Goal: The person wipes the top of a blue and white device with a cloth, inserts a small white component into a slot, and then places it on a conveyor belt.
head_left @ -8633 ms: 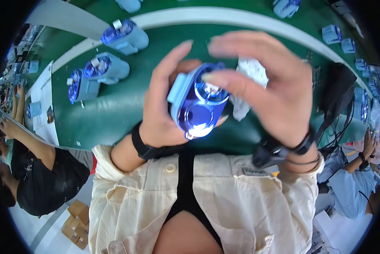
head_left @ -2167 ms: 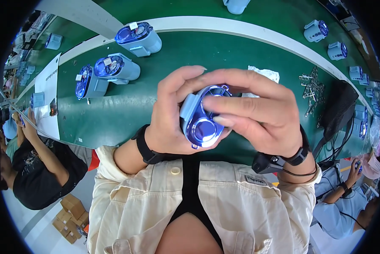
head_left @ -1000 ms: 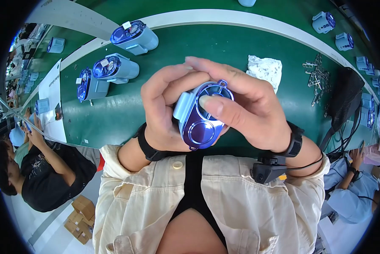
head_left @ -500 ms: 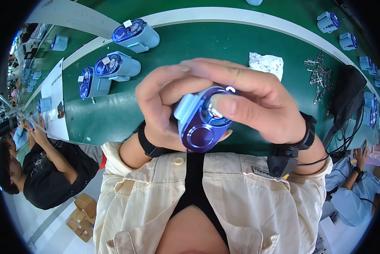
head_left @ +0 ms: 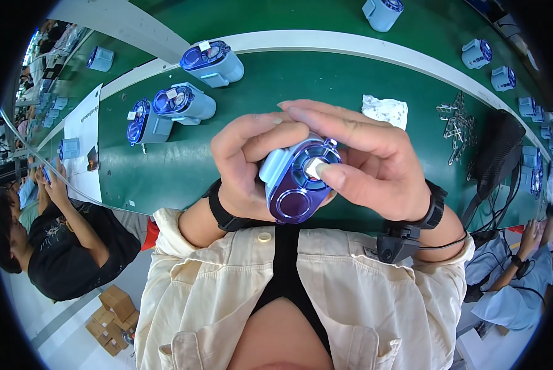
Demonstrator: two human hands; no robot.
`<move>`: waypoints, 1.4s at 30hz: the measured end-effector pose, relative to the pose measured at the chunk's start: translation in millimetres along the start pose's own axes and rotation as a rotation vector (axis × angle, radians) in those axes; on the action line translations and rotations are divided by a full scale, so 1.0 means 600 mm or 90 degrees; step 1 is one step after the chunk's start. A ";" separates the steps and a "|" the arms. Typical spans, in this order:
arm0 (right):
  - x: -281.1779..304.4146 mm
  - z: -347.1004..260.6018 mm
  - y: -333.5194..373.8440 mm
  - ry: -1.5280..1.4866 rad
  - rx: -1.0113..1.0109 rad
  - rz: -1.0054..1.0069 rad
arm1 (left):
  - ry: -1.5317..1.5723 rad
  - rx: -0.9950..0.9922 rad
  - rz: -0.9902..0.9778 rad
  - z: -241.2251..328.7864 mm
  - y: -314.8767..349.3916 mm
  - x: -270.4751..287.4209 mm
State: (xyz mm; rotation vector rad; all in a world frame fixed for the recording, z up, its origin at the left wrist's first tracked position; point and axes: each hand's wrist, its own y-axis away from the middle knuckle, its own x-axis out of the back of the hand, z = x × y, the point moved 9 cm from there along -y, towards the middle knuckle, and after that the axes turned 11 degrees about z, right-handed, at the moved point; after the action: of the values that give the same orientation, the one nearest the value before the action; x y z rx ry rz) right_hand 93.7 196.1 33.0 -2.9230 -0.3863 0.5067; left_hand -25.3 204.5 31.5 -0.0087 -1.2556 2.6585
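Both my hands hold a light-blue plastic device with an oval, glossy purple-blue face (head_left: 292, 203) above my lap at the table's near edge. My left hand (head_left: 239, 154) is closed around its left side, fingers curled over the far end. Its face tilts up, with a dark round disc at the near end. Against a small white square piece (head_left: 314, 167) at the far end presses the thumb of my right hand (head_left: 381, 154). That hand's other fingers wrap behind the housing, partly hidden, and reach across to my left fingers.
Similar devices (head_left: 218, 69) stand on the green table (head_left: 276, 80) at the left, white squares on top. A crumpled white sheet (head_left: 384, 111), metal clips (head_left: 455, 129) and a black mesh pouch (head_left: 497, 145) lie right. More devices (head_left: 382, 13) sit beyond the pale rail (head_left: 326, 41). Co-workers sit on both sides.
My right thumb has drawn back a little, so the white square shows more. My hands and the device sit slightly lower in view. Another device has come further into view beyond the rail.
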 end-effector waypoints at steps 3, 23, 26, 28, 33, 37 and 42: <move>-0.005 0.009 0.004 -0.051 -0.042 0.041 | -0.021 -0.010 0.011 0.014 0.000 0.004; 0.250 0.010 -0.310 0.876 0.351 0.500 | -0.106 0.066 0.065 -0.045 -0.006 0.028; 0.201 -0.071 -0.255 1.105 0.641 0.506 | -0.123 0.077 0.061 -0.037 -0.003 0.033; 0.198 -0.096 -0.213 1.337 0.489 0.611 | -0.124 0.086 0.081 -0.035 -0.001 0.043; 0.370 -0.063 -0.147 0.988 -0.027 0.527 | -0.110 0.089 0.045 -0.033 0.004 0.037; 0.267 -0.040 -0.117 0.460 -0.068 0.225 | -0.097 0.164 -0.001 -0.050 0.000 0.034; 0.018 -0.023 -0.033 0.227 -0.122 -0.128 | 0.285 0.369 -0.162 -0.038 0.017 -0.028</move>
State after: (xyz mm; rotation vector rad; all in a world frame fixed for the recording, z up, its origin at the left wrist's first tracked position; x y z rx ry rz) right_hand 103.6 216.7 46.4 -3.0208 -0.6983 -0.0851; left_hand -8.6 212.8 7.7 -0.3138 -0.3116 2.4968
